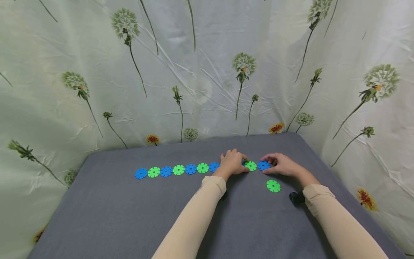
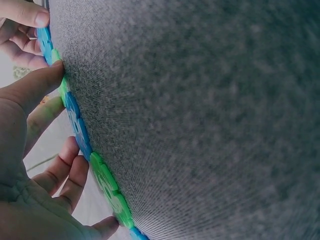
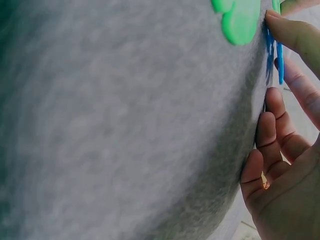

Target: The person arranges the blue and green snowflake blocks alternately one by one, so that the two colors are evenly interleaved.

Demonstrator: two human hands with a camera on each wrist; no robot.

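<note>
Flat slotted plastic discs in alternating blue and green form a row across the grey cloth. My left hand (image 1: 231, 163) lies over the row's right part and hides some discs. Its thumb and index finger pinch a green disc (image 1: 250, 166) by the edges; the left wrist view shows its other fingers along a blue disc (image 2: 77, 125) and another green disc (image 2: 110, 190). Between thumb and index finger, my right hand (image 1: 284, 166) pinches a blue disc (image 1: 263, 165) just right of that green one. A loose green disc (image 1: 273, 186) lies nearer me, below the right hand.
The row's left end is a blue disc (image 1: 141, 173). Grey cloth (image 1: 129, 216) covers the table, whose far edge meets a curtain (image 1: 207, 72) printed with dandelions. A black object (image 1: 295, 198) sits at the right wrist.
</note>
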